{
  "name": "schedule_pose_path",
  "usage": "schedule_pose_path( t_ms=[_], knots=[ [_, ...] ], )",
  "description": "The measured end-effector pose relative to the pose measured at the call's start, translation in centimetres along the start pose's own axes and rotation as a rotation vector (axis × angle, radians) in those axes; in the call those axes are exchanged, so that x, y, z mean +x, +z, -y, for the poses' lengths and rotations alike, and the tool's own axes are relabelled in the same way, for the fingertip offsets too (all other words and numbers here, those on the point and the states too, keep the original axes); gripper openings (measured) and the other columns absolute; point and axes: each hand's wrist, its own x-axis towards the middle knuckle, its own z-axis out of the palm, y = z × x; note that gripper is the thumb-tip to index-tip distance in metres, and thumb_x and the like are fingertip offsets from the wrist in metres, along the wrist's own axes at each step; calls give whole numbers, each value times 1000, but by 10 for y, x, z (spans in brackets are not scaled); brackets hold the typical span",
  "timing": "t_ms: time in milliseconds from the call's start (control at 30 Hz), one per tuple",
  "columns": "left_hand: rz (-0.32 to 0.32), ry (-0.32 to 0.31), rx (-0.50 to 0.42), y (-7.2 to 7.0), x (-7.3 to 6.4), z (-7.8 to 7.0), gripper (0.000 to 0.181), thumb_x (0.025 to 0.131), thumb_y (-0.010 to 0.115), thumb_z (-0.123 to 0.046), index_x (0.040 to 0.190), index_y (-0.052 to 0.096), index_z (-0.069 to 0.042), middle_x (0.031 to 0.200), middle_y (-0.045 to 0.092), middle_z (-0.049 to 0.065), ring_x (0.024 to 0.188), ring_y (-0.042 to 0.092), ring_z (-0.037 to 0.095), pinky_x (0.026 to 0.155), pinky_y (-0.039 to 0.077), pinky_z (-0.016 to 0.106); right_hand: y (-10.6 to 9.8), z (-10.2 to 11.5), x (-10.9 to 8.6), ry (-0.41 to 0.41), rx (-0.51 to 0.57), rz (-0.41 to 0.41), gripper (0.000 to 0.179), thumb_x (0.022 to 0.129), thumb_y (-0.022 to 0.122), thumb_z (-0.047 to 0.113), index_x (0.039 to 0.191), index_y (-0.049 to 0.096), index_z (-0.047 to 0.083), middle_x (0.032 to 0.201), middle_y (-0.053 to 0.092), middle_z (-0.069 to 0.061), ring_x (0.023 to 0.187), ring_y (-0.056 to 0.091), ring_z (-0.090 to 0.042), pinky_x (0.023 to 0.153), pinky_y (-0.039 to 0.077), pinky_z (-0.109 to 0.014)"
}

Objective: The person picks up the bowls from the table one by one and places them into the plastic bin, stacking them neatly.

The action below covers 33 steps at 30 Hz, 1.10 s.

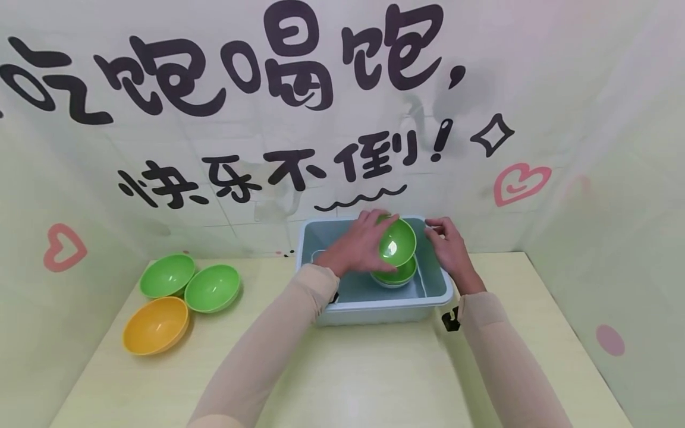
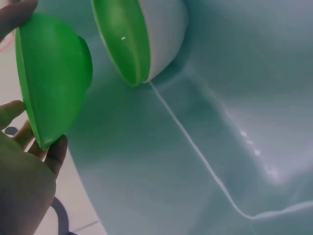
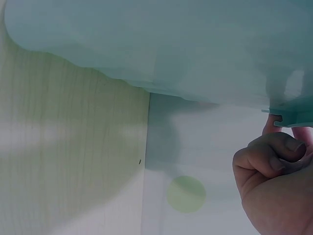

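Observation:
My left hand (image 1: 360, 242) holds a green bowl (image 1: 400, 245) by its rim, tilted, above the pale blue plastic basin (image 1: 374, 306). In the left wrist view the fingers and thumb lie along the rim of this bowl (image 2: 54, 81), apart from the bowl below. That lower bowl (image 2: 166, 36), green inside and white outside, sits in the basin; in the head view the held bowl partly covers it. My right hand (image 1: 453, 248) grips the basin's right rim near the back corner. In the right wrist view some fingers of this hand (image 3: 276, 176) are curled below the rim.
On the left of the pale wooden table (image 1: 353, 374) stand two green bowls (image 1: 168, 276) and an orange bowl (image 1: 156, 326), close together. A white curtain-like backdrop (image 1: 246, 232) with black writing hangs behind the basin, and pale walls flank the table.

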Motion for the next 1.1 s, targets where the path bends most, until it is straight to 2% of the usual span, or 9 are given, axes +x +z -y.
schedule_pose_path(
  t_ms=[200,500,767,1100],
  knots=[
    [38,-8,2,5,-1,0,119,67,87,-60,162,28,-18,161,32,7,137,38,27,112,46,42,0,-2,0,0,4,-8,42,107,47,30,142,49,8,132,57,-24,121,54,-37,98,43,-45],
    [52,-9,-24,12,-2,2,116,67,86,-61,161,30,-21,159,33,6,139,40,24,111,47,41,3,-3,1,2,24,-10,40,106,49,29,140,51,8,128,58,-24,116,55,-36,93,42,-39],
    [95,2,-104,9,-1,3,112,68,88,-57,159,35,-20,153,42,7,133,50,23,112,47,40,2,0,1,-10,37,-21,40,106,49,27,140,52,6,126,59,-25,112,55,-36,88,42,-35],
    [173,-28,-68,9,-1,2,107,69,88,-56,157,39,-20,158,43,7,144,43,25,118,42,41,2,0,2,8,39,-5,42,106,47,29,141,50,7,130,57,-23,116,54,-35,91,42,-37]
  ],
)
